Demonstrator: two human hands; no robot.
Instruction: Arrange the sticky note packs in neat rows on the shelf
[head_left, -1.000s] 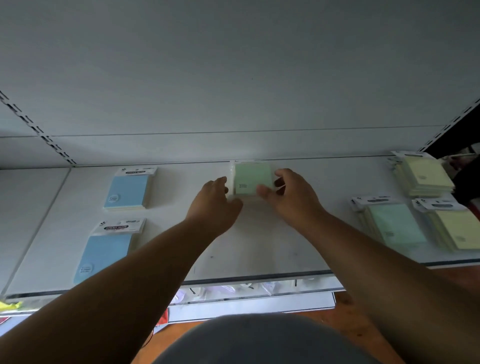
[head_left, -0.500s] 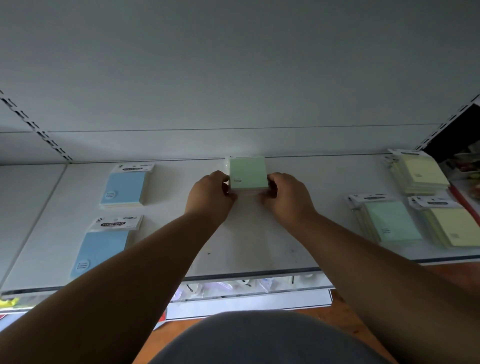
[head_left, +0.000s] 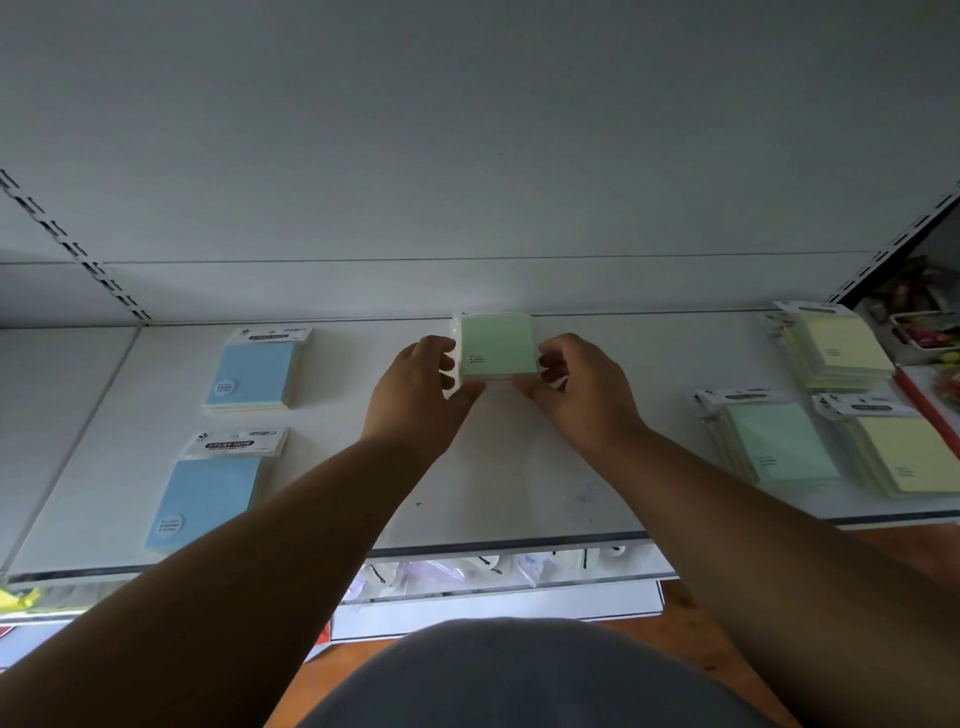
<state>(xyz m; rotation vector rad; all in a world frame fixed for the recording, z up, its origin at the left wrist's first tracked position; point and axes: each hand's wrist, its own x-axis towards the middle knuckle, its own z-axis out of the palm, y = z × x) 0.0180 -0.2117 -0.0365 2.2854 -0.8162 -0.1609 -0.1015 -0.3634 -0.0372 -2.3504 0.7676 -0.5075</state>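
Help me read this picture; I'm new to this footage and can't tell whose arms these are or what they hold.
No machine here: a person wears a camera on the head, looking down their own arms at a white shelf. The left hand and right hand hold a green sticky note pack from both sides, near the back of the shelf. Two blue packs lie at left, one behind the other. At right lie a pale green stack and two yellow stacks.
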